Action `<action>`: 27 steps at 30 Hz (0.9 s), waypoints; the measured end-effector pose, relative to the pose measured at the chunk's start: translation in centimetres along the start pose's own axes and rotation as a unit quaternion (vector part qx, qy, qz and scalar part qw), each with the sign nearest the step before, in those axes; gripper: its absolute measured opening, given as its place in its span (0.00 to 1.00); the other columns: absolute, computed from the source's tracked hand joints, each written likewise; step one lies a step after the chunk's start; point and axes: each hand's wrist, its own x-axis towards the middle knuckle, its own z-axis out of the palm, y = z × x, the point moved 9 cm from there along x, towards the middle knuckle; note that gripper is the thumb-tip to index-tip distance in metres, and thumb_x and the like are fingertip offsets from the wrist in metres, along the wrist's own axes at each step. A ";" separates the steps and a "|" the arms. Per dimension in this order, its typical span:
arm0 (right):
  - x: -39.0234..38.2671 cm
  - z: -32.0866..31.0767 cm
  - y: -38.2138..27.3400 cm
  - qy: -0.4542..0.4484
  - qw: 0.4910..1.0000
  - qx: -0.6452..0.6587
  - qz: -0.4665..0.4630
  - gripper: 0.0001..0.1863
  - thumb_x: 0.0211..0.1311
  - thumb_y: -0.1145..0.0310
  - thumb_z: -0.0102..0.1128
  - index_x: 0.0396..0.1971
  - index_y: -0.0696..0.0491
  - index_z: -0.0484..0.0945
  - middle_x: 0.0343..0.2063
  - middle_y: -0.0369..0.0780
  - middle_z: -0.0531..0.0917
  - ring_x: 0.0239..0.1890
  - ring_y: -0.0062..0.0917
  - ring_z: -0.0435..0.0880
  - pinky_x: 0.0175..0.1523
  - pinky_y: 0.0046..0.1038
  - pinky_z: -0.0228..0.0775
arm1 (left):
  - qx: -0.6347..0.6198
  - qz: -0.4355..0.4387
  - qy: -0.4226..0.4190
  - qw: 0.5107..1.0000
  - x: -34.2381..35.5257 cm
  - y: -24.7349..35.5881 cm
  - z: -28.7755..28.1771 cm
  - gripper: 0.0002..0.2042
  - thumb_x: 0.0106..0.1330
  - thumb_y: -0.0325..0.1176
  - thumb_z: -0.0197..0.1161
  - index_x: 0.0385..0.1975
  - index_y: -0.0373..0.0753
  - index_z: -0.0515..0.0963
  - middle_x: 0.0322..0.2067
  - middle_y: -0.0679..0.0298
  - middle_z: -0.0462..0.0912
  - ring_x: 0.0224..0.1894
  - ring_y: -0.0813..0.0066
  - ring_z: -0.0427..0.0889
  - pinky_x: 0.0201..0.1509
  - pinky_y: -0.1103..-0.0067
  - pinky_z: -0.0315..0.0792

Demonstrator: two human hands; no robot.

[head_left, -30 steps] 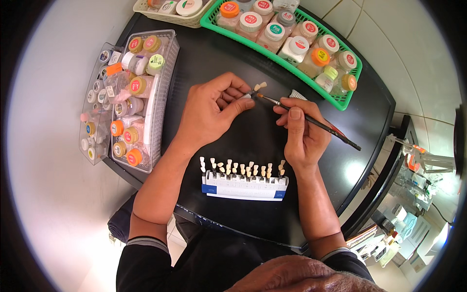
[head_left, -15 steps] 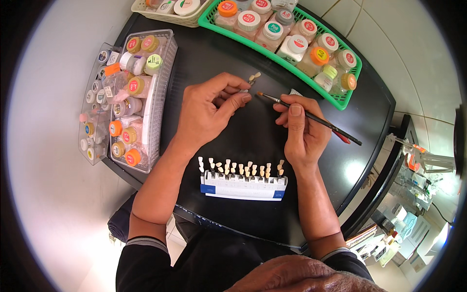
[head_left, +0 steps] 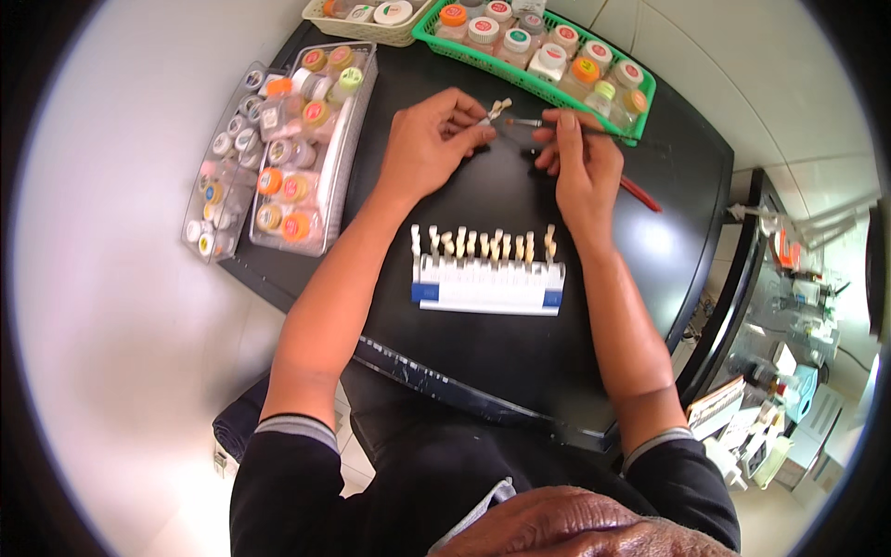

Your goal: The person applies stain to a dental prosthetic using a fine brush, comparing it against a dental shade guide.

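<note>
Pinched in the fingertips of my left hand (head_left: 425,153) is a small cream tooth-shaped shade tab (head_left: 501,106), its tooth end pointing up and away. My right hand (head_left: 587,181) grips a thin paintbrush (head_left: 525,123) near its metal collar. The brush's tip points left at the shade tab, with a small gap between them; its dark handle runs off to the right, blurred. Nearer me on the table stands a white dental shade guide (head_left: 489,290) with blue ends, holding a row of tooth-coloured tabs upright.
Left stand two clear plastic baskets (head_left: 327,200) of lidded jars. A green basket (head_left: 520,76) of jars is at the back, beside a cream basket (head_left: 408,33). A red-handled tool (head_left: 640,193) lies by my right wrist. The black table (head_left: 464,367) ends before a cluttered lower shelf at right.
The whole view has shifted, so the table and its things sit higher in it. The paintbrush has swung to a more level angle. Both hands keep their holds.
</note>
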 end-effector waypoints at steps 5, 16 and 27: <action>0.9 -0.6 0.8 0.007 0.999 0.039 -0.025 0.17 0.85 0.60 0.57 0.48 0.60 0.85 0.32 0.39 0.89 0.25 0.15 0.81 0.29 0.19 0.68 | 0.001 0.044 0.007 0.999 0.7 0.8 -0.1 0.12 0.70 0.25 0.75 0.50 0.32 0.84 0.38 0.61 0.93 0.38 0.80 0.90 0.40 0.82 0.82; 0.7 -1.0 1.3 0.004 0.998 0.033 -0.044 0.18 0.84 0.58 0.59 0.47 0.60 0.87 0.31 0.38 0.91 0.24 0.15 0.82 0.28 0.20 0.69 | -0.032 0.072 0.005 0.997 0.7 0.5 0.2 0.08 0.66 0.24 0.77 0.44 0.32 0.88 0.36 0.59 0.94 0.36 0.79 0.91 0.40 0.80 0.86; 0.7 -1.2 1.5 0.012 0.999 0.044 -0.021 0.20 0.85 0.56 0.58 0.47 0.59 0.87 0.32 0.38 0.90 0.24 0.14 0.82 0.29 0.19 0.68 | -0.010 0.093 0.016 0.996 0.9 0.4 -0.3 0.07 0.66 0.23 0.77 0.39 0.35 0.85 0.37 0.65 0.90 0.40 0.80 0.88 0.47 0.81 0.81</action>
